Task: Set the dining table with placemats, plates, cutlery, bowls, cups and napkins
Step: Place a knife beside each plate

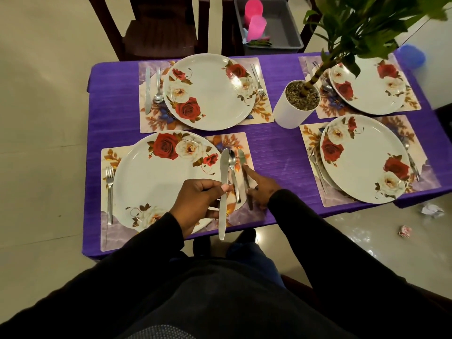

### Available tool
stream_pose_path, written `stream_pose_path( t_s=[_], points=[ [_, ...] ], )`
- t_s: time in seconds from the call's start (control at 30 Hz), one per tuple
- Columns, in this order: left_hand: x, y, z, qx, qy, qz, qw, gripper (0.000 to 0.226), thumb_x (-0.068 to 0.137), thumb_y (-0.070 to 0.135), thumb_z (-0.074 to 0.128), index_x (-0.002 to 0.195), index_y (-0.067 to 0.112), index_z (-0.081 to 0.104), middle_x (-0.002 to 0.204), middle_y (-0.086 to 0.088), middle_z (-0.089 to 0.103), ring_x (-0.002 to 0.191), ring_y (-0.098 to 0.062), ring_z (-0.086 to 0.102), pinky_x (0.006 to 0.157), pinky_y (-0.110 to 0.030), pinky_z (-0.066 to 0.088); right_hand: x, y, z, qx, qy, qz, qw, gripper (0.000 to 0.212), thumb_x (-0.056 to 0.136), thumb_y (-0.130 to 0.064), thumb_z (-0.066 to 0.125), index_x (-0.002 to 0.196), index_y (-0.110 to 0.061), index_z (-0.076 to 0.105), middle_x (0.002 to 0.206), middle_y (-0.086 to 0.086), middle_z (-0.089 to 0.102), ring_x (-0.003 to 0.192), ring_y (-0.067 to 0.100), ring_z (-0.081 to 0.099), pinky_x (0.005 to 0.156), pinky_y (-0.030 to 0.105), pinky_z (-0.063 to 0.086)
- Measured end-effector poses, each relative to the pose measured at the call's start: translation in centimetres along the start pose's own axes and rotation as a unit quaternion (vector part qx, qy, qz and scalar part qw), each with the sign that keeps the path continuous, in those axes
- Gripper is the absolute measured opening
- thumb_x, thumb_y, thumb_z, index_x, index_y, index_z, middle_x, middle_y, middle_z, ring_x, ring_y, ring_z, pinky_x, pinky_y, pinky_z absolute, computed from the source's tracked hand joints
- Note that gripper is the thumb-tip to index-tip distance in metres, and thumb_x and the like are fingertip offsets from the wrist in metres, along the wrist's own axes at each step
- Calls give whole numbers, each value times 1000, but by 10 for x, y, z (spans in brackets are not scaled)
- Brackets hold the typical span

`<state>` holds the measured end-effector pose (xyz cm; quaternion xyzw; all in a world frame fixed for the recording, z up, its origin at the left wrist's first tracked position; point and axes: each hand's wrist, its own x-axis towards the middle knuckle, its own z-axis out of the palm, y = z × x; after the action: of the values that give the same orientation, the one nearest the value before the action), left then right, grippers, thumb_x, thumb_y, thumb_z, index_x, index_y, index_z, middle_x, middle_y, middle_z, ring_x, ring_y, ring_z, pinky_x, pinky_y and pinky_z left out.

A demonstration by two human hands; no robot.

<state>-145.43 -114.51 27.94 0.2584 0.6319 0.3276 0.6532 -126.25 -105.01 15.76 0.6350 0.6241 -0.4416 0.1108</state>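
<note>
Item: near-left place setting, cutlery step in hand. Left hand: fingers curled, pinching a table knife at mid-handle, blade pointing away, the knife held above the right rim of the near plate. Right hand: fingers extended and loose, resting on a second knife that lies on the placemat to the right of the plate; nothing gripped. A spoon lies between the two knives, just beside the plate. A fork lies on the left of the same placemat. Other settings on the purple surface: far-left plate with knife, spoon and fork; two right-hand plates, each with cutlery partly hidden. A white plant pot stands between the settings. A grey bin holding pink cups sits on a chair beyond; no bowls, cups or napkins are laid yet. Handling note, as judgement: this setting appears to carry one knife too many, so the held knife likely belongs elsewhere or replaces the lying one. Good practice: straighten the lying knife parallel to the spoon, handles level with the placemat's near edge, pieces just apart, clear of the plate rim; keep the held knife steady so it does not strike the plate.
</note>
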Motion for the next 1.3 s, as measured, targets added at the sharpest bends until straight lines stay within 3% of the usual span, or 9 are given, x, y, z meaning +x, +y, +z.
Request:
stream_pose_path(
  t_s=[0.07, 0.13, 0.2, 0.3, 0.43, 0.57, 1.1, 1.3],
  points=[
    [1, 0, 0, -1, 0, -1, 1000, 16, 97, 17, 64, 98, 8, 76, 72, 5, 74, 62, -13, 72, 58, -29, 57, -5, 0, -2, 35, 2, -10, 999, 76, 102, -23, 52, 153, -52, 3, 130, 6, 54, 103, 28, 63, 71, 30, 56],
    [2, 0, 1, -5, -2, -1, 1000, 16, 97, 17, 64, 99, 7, 76, 71, 5, 74, 62, -13, 72, 59, -29, 57, -9, 2, -4, 58, 19, -15, 998, 75, 103, -26, 51, 155, -47, 1, 132, 4, 52, 107, 28, 62, 77, 31, 53],
    [4, 0, 2, -12, -3, -3, 1000, 16, 96, 16, 65, 100, 6, 76, 72, 3, 74, 63, -14, 72, 62, -32, 58, -11, 6, -2, 62, 36, -12, 997, 76, 102, -27, 53, 156, -45, 2, 131, 6, 56, 99, 24, 63, 85, 36, 55],
    [7, 1, 8, -12, -2, -8, 1000, 17, 96, 17, 65, 100, 6, 76, 78, -1, 75, 66, -16, 71, 66, -35, 58, -8, 10, 5, 58, 28, -3, 998, 74, 101, -21, 54, 155, -46, 10, 113, 6, 61, 84, 16, 61, 74, 31, 57],
    [10, 4, 18, -6, -8, -9, 1000, 17, 95, 18, 66, 102, 6, 76, 88, -7, 77, 74, -23, 74, 66, -37, 59, -3, 7, 7, 3, 4, -2, 1000, 73, 101, -20, 53, 154, -48, 12, 127, 12, 53, 104, 27, 59, 91, 34, 51],
    [11, 3, 23, 4, -9, -13, 1000, 18, 94, 20, 67, 104, 7, 76, 90, -7, 77, 73, -23, 74, 64, -35, 60, 2, 5, 7, -33, -17, -8, 999, 76, 100, -25, 54, 153, -51, 7, 130, 15, 53, 110, 33, 59, 99, 41, 51],
    [12, -2, 27, -2, 1, -17, 1000, 20, 95, 20, 66, 106, 5, 75, 95, -10, 77, 78, -26, 75, 65, -34, 60, 2, 5, 7, -45, -18, -24, 999, 75, 100, -24, 53, 154, -50, 8, 133, 13, 51, 111, 33, 59, 97, 42, 53],
    [14, -5, 28, -8, 7, -14, 1000, 20, 95, 20, 67, 106, 5, 75, 95, -11, 77, 77, -25, 73, 64, -33, 59, -4, 4, 2, 8, -16, -25, 1000, 67, 103, -36, 47, 150, -57, 4, 130, 15, 57, 103, 30, 63, 90, 40, 57]
  ],
)
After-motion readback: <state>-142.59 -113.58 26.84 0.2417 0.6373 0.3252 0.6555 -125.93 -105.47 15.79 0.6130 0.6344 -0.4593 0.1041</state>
